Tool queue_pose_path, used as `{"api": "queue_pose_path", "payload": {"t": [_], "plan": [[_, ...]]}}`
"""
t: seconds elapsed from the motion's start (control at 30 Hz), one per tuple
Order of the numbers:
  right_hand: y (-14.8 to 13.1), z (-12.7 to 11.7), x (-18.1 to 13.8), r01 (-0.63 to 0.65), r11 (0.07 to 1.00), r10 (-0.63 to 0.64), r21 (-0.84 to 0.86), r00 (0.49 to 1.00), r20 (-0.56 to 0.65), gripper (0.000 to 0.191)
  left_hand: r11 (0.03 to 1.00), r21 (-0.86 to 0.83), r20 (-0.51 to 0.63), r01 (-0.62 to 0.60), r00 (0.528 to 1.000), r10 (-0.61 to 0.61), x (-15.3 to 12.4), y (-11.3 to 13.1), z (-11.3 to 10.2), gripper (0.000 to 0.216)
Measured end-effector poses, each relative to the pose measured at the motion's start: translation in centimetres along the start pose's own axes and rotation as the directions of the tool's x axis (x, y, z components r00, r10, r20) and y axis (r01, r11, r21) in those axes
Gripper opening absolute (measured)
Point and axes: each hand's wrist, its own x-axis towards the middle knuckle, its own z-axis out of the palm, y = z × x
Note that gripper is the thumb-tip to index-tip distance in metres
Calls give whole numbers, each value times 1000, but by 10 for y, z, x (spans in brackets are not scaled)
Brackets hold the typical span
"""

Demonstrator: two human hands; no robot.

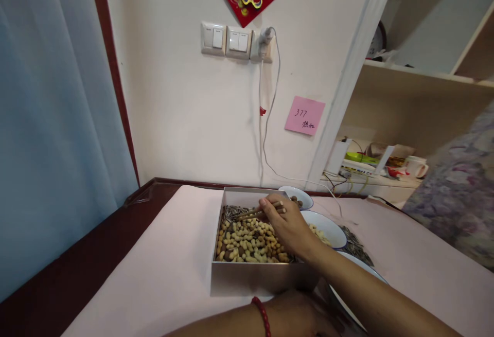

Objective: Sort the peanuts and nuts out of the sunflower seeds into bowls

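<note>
My right hand (287,226) is closed around a pair of chopsticks (252,214) above a square metal box (262,278). The chopstick tips point left and down at the striped sunflower seeds (233,212) along the box's far side. I cannot make out anything between the tips. Peanuts in the shell (249,239) fill most of the box, with a few dark round nuts among them. My left hand (299,314), below a red bracelet (261,314), rests low in front of the box. Its fingers are in shadow and partly cut off by the lower edge.
Right of the box stand a small bowl (304,196) with brown round nuts, a bowl (335,231) with peanuts, and a third dish (370,267), partly behind my forearm. Loose sunflower seeds (357,248) lie on the pink table cover (154,275). A white cable (309,180) trails behind.
</note>
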Motion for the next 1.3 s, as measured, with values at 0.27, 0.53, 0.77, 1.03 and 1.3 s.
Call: {"api": "queue_pose_path", "payload": {"t": [0.27, 0.53, 0.77, 1.03, 1.3], "plan": [[-6, -19, -14, -1, 996, 8, 89, 997, -80, 54, 1000, -6, -15, -23, 1000, 23, -3, 6, -5, 31], [-20, -110, -75, -26, 986, 100, 163, 879, -467, 46, 1000, -22, -102, 21, 995, -23, -14, 24, -17, 29], [22, -192, -132, -154, 972, 236, 179, 618, -749, 50, 998, -43, -165, 38, 985, -45, -17, 40, -29, 30], [25, -183, -125, -174, 960, 280, 219, 634, -721, 59, 998, -44, -140, 47, 989, -53, -17, 34, -25, 28], [-23, -92, -71, -39, 986, 90, 164, 944, -318, 45, 998, -33, -21, 56, 998, -56, -3, 20, -17, 29]]}}
